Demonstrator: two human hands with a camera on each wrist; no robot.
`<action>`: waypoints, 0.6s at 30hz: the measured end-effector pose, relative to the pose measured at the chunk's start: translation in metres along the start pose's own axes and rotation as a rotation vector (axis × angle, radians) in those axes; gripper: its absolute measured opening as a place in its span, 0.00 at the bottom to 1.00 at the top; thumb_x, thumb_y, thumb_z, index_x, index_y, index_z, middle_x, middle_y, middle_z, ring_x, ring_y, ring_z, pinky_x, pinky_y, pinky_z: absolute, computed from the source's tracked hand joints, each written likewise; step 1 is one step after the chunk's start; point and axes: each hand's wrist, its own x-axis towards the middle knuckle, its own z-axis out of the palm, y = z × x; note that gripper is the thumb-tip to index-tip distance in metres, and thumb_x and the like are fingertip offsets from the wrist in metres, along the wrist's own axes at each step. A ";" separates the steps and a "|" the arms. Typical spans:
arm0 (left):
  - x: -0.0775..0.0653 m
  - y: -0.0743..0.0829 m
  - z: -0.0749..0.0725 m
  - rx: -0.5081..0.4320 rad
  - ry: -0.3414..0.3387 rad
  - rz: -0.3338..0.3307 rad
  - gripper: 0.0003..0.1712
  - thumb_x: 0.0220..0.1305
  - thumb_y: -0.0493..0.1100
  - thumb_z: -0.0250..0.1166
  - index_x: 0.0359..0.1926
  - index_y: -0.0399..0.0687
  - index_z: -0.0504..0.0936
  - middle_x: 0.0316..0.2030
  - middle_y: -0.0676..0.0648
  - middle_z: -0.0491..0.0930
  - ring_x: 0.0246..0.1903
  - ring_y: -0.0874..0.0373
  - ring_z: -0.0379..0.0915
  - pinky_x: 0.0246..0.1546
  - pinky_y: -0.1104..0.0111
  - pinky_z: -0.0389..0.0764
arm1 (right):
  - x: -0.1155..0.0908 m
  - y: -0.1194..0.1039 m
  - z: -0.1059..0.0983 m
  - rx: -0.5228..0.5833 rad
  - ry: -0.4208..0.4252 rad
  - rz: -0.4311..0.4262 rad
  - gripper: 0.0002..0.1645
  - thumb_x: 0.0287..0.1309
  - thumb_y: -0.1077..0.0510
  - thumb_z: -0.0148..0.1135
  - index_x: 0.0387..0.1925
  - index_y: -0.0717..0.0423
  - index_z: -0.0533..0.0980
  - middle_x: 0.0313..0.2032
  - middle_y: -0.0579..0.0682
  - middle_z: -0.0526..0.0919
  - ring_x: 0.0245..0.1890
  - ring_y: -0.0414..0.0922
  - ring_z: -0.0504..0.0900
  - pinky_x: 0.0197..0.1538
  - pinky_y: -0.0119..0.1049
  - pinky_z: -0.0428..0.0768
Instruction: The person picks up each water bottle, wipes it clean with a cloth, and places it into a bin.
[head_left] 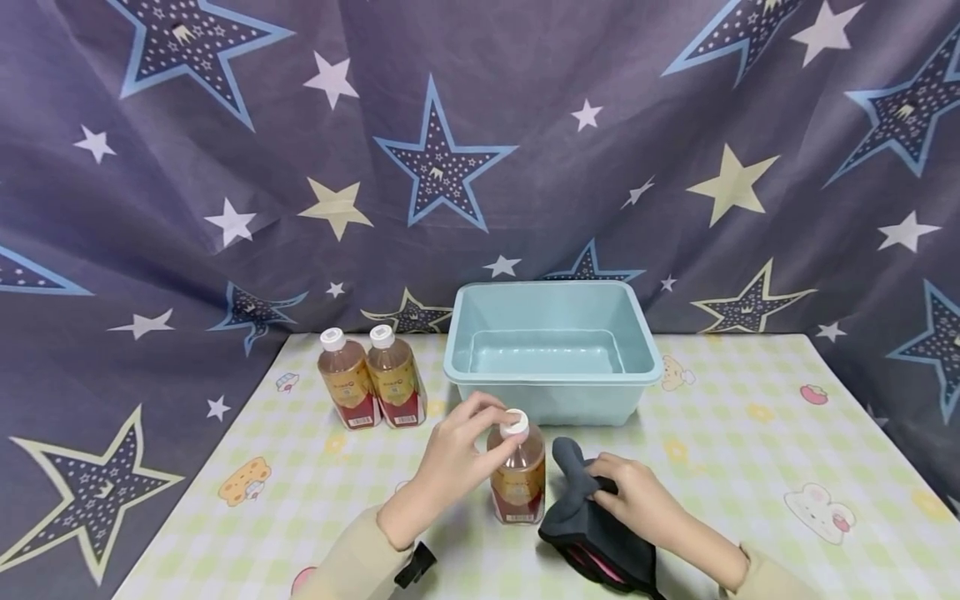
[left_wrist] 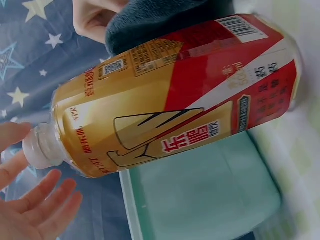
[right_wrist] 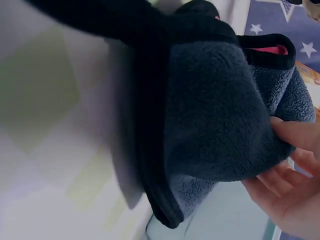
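The drink bottle (head_left: 519, 483) stands upright on the checked tablecloth (head_left: 720, 475), its long axis vertical, on the person's side of the pale blue tub (head_left: 555, 403). The left hand (head_left: 467, 446) is the nearer one, thumb and finger pinching the white cap (head_left: 514, 422) from the left. The right hand (head_left: 639, 502) pinches the grey fleece piece (head_left: 588, 527), just right of the bottle.

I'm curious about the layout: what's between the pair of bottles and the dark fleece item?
Between them, the head view shows some checked tablecloth, then the left hand, then the single bottle it pinches by the cap.
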 end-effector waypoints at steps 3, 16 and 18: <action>0.001 0.003 -0.001 0.038 0.017 0.013 0.09 0.45 0.44 0.69 0.28 0.46 0.80 0.31 0.50 0.74 0.27 0.61 0.72 0.26 0.78 0.73 | -0.006 0.001 -0.003 0.017 0.052 -0.004 0.13 0.40 0.70 0.64 0.28 0.52 0.78 0.28 0.39 0.76 0.29 0.33 0.74 0.27 0.27 0.73; 0.004 0.012 0.005 0.009 0.029 -0.088 0.15 0.40 0.42 0.72 0.30 0.43 0.77 0.28 0.52 0.71 0.25 0.61 0.68 0.24 0.74 0.74 | -0.016 0.005 -0.015 0.030 0.122 -0.022 0.16 0.39 0.72 0.65 0.29 0.49 0.78 0.29 0.37 0.77 0.32 0.34 0.76 0.30 0.29 0.76; 0.003 0.011 0.006 -0.002 0.024 -0.094 0.14 0.41 0.40 0.71 0.30 0.42 0.77 0.28 0.51 0.72 0.25 0.61 0.69 0.24 0.74 0.75 | -0.016 0.005 -0.015 0.036 0.126 -0.027 0.15 0.40 0.72 0.65 0.29 0.50 0.78 0.29 0.38 0.77 0.32 0.34 0.76 0.31 0.29 0.76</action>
